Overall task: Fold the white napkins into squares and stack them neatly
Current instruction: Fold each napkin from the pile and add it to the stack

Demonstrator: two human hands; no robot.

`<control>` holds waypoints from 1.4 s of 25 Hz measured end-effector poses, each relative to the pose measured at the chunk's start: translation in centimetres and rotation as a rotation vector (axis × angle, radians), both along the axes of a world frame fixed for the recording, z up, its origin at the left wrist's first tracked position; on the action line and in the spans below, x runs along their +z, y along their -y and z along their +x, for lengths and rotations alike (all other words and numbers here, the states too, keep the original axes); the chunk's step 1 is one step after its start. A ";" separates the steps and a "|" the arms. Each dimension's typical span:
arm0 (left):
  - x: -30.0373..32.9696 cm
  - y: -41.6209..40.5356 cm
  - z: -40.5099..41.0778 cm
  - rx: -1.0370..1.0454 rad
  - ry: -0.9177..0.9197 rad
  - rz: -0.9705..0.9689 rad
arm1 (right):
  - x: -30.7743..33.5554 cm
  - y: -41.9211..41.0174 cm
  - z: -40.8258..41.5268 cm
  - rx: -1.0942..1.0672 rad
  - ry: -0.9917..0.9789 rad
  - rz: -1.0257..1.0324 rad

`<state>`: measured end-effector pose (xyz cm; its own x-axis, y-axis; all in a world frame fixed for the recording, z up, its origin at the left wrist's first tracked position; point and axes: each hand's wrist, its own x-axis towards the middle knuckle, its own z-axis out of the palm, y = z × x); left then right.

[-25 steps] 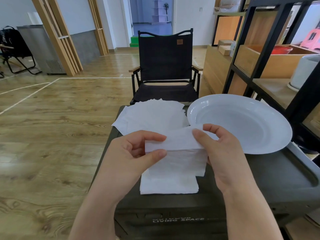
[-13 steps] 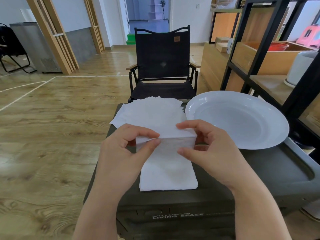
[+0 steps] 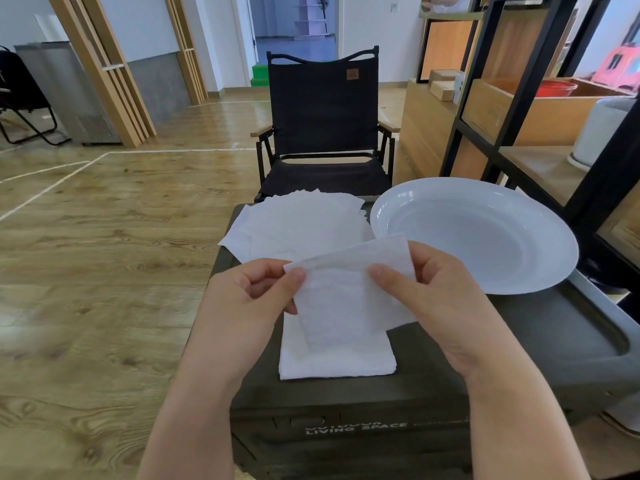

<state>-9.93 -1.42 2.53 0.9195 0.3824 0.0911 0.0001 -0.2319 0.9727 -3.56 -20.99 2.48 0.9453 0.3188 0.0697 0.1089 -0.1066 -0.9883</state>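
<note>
A white napkin is pinched at its upper edge between thumb and fingers of the left hand and of the right hand, and is held tilted in the air above the folded stack. The stack lies on the dark counter. Behind the stack a pile of unfolded napkins is spread; to the stack's right and behind it a white plate is set.

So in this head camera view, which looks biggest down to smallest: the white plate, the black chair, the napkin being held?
1. Black chair, although it stands farther away.
2. White plate.
3. Held napkin, nearest the camera, so it looks larger than it really is.
</note>
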 end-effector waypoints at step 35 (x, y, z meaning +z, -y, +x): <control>-0.7 -1.0 9.7 -0.035 -0.015 1.038 | -0.1 -1.0 0.1 -0.237 0.026 -0.646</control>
<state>-0.20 -0.46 1.85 0.9324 0.0954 0.3486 -0.0124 -0.9555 0.2947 -3.51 -19.99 2.37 0.9952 0.0885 -0.0413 0.0323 -0.6977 -0.7157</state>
